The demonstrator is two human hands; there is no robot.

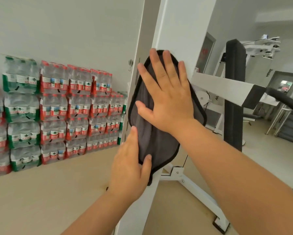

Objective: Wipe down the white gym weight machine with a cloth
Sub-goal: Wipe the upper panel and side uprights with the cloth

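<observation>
While the right hand (166, 106) lies flat with fingers spread, pressing the grey black-edged cloth (159, 146) against the white upright column (176, 31) of the weight machine, the left hand (130, 168) rests lower down with fingers extended, touching the cloth's lower edge; neither hand is curled round anything. Recommended practice: keep palm pressure even and draw the cloth along the column in overlapping passes; let the left hand hold the loose lower corner flat so it does not fold under; the base bracket (176, 173) appears to need attention afterwards.
</observation>
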